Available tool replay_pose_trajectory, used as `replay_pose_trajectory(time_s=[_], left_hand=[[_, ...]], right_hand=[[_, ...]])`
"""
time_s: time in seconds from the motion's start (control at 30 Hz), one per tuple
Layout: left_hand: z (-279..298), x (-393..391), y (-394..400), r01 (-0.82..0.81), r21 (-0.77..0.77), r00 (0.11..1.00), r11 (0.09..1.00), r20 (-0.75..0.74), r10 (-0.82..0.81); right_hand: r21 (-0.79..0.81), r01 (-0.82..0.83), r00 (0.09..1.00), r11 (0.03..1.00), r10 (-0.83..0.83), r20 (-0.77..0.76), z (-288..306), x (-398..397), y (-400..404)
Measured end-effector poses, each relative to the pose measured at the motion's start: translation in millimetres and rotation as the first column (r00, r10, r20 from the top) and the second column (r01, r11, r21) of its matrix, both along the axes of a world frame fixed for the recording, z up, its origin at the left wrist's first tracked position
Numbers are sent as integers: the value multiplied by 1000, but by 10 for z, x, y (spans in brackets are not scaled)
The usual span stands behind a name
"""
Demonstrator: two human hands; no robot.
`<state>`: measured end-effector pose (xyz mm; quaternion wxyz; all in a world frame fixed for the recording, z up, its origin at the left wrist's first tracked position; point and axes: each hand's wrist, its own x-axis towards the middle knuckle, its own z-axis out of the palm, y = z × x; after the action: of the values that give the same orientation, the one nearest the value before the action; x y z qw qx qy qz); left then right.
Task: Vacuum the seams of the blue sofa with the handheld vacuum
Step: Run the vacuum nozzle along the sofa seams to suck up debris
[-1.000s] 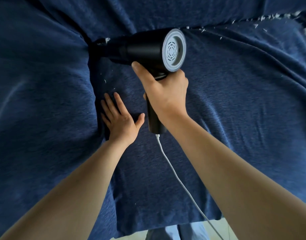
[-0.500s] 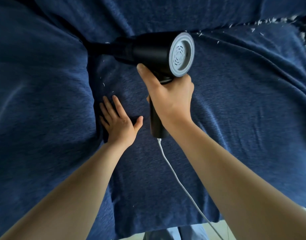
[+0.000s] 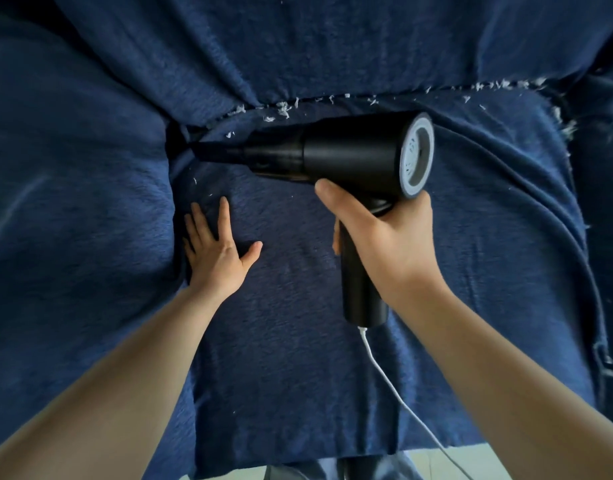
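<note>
The blue sofa [image 3: 454, 244] fills the head view, covered in wrinkled fabric. My right hand [image 3: 384, 244] grips the handle of the black handheld vacuum [image 3: 350, 154]. Its narrow nozzle points left into the dark corner where the seat seam meets the left cushion. My left hand [image 3: 216, 251] lies flat on the seat with fingers spread, beside the left seam, below the nozzle. White fluff [image 3: 282, 109] lines the back seam, running to the right.
A white cord [image 3: 395, 396] hangs from the vacuum handle toward the seat's front edge. More white fluff [image 3: 568, 128] sits along the right seam. Pale floor [image 3: 471, 459] and blue trousers show below the seat edge.
The view has shifted, so the back seam with its fluff shows more fully. The vacuum and my right hand moved right and lower in the frame, nozzle still in the left corner. My left hand stayed flat.
</note>
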<state>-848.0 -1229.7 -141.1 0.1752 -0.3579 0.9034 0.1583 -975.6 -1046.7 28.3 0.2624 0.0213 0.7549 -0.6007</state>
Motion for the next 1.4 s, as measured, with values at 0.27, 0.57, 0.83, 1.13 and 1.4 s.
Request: replay_pose_trajectory(time_s=[0.27, 0.57, 0.83, 1.13, 1.4], left_hand=[[61, -34, -22, -32, 25, 999, 999, 34, 31], [124, -53, -7, -21, 43, 999, 999, 39, 20], [137, -47, -25, 26, -24, 999, 999, 31, -26], [125, -420, -258, -45, -111, 977, 993, -212, 20], [61, -1158, -796, -64, -58, 935, 996, -352, 39]], right_hand=[[135, -207, 977, 969, 213, -32, -23, -93, 224], [96, -150, 987, 984, 155, -47, -169, -286, 6], [133, -45, 995, 990, 56, -85, -189, -340, -45], [165, 4, 998, 986, 6, -61, -294, -522, -225], [157, 42, 996, 987, -30, -78, -331, -611, -262]])
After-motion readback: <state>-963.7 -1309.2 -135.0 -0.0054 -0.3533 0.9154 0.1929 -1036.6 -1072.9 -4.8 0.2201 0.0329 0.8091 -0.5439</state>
